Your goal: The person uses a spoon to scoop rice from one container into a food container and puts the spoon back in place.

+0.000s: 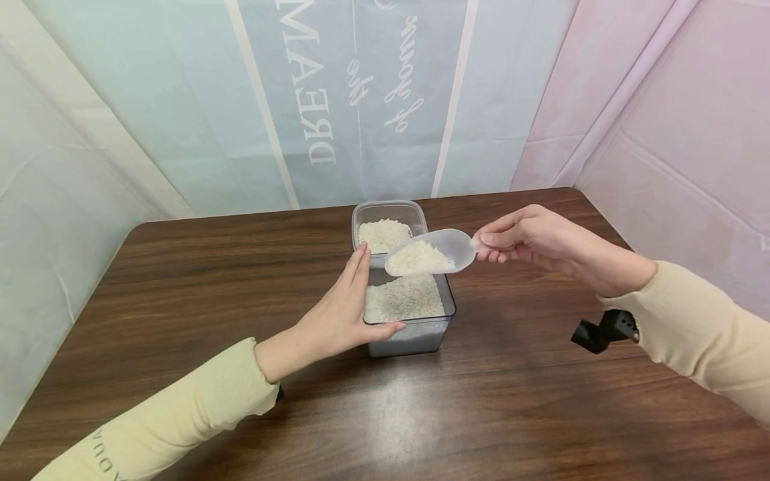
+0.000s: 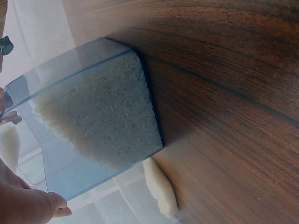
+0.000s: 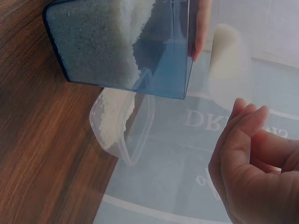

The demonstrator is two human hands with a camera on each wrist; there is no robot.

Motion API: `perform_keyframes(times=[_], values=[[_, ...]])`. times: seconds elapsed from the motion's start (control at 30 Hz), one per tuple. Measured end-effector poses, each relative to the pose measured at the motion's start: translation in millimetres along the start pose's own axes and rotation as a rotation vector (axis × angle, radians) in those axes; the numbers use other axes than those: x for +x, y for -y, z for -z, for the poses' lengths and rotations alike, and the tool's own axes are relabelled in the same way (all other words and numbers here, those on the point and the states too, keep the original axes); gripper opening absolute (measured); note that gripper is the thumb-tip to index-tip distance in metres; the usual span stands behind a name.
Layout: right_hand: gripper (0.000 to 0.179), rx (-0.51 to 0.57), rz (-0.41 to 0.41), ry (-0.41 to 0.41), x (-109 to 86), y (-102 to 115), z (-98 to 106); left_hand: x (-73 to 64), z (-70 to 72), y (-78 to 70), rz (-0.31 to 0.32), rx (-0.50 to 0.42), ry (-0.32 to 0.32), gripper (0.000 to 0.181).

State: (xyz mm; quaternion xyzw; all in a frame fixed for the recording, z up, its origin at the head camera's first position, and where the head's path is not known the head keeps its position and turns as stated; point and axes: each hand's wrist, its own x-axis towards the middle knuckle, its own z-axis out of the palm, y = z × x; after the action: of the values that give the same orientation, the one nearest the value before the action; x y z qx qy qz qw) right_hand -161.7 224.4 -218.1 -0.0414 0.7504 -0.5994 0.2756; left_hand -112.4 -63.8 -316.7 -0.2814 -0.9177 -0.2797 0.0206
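My right hand point(image 1: 523, 237) pinches the handle of a translucent scoop point(image 1: 460, 248), which carries a heap of white rice point(image 1: 421, 257). The scoop is held above a smoky blue-grey box point(image 1: 412, 334) filled partway with rice. My left hand point(image 1: 337, 314) grips that box at its left side, its thumb along the near rim and its fingers reaching toward the back. Behind the box stands a clear container point(image 1: 391, 208) with more rice in it; the scoop overlaps its near right corner in the head view. In the right wrist view, the scoop point(image 3: 231, 70) rises beyond my curled fingers.
The two containers stand on a dark wooden table point(image 1: 198, 300). A pale printed curtain point(image 1: 198, 113) hangs behind its back edge, with further sheets at the left and right. A black device point(image 1: 604, 331) sits at my right sleeve.
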Motion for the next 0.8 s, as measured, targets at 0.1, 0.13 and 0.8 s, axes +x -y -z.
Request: perform_keyframes(times=[0.1,0.13,0.8], values=[[0.014,0.044,0.013,0.009,0.4,-0.3,2.6,-0.2,-0.1,0.1,-0.002,0.001,0.000,0.111],[0.014,0.054,0.018,0.014,0.5,-0.3,3.3,-0.3,-0.1,0.0,-0.003,0.003,-0.001,0.111],[0.019,0.094,0.026,0.004,6.3,2.9,11.4,0.4,0.3,0.0,-0.004,0.008,-0.001,0.110]])
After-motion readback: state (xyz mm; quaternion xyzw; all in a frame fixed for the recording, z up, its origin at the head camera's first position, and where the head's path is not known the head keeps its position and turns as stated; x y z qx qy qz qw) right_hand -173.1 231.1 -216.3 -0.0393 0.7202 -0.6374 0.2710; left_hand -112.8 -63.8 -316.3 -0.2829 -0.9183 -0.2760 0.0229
